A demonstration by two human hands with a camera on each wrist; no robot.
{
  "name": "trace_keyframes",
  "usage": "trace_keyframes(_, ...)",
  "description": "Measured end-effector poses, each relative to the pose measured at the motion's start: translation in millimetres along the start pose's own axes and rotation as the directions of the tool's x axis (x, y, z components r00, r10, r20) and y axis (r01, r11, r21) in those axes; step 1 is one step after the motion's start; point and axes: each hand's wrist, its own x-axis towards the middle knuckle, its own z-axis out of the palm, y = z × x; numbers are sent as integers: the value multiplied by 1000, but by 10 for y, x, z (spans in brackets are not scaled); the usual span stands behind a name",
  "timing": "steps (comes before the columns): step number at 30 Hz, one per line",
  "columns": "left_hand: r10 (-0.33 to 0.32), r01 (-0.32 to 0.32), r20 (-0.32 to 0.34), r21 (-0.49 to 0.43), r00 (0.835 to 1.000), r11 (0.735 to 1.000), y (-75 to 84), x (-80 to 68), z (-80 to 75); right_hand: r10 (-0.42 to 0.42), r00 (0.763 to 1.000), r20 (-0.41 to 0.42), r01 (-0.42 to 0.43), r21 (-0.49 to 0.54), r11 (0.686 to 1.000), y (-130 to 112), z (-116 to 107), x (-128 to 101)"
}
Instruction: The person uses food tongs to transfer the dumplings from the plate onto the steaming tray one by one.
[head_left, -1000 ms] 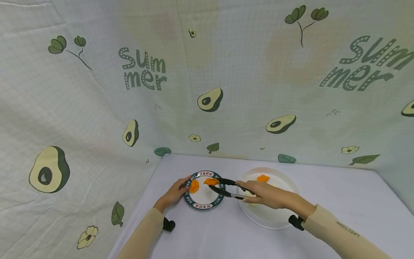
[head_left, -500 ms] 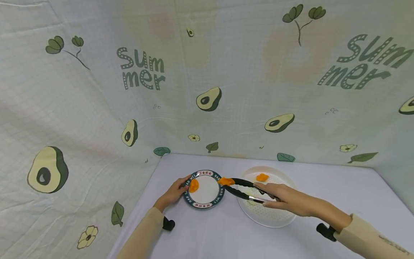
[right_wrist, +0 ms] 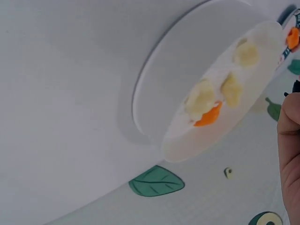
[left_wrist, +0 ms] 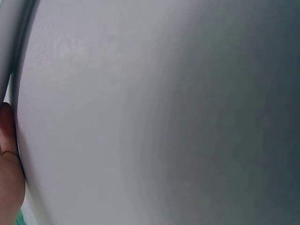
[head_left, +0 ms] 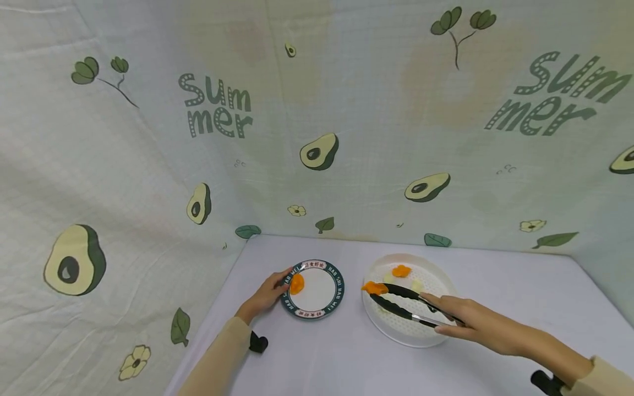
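Black-headed metal tongs point(head_left: 402, 291), gripped by the right hand point(head_left: 468, 320), arms parted, with one crinkled orange piece point(head_left: 375, 288) apparently pinched at the tips. The piece is held between 9 and 10 o'clock from that hand, long axis roughly 9-to-3, over the 9-to-10 o'clock edge of a round white tray point(head_left: 403, 339). The left hand point(head_left: 269, 292) is laid against a teal-rimmed plate point(head_left: 339, 289), well apart from the piece; whether the rim is clasped cannot be told.

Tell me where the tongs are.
In the head view, the tongs are in the right hand, over the white bowl and to the right of the plate.
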Motion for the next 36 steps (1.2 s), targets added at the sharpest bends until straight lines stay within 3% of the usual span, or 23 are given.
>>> trace_keyframes(2,0,0,0,4,1000,1000,-8,7,4,5,1000,-14,-5,-8,1000,37,17,-51)
trace_keyframes(12,6,-6,7,1,1000,1000,-13,7,26,198,980,10,-198,-1,980,188,42,-229)
trace_keyframes(22,4,-4,10,-2,1000,1000,-2,-8,7,213,976,47,-215,52,975,348,86,-370)
trace_keyframes(26,12,-12,13,-4,1000,1000,-2,-7,2,183,982,42,-184,27,983,400,92,-403)
trace_keyframes(36,2,-2,8,-16,1000,1000,-12,0,11,219,973,74,-222,34,974,429,78,-362)
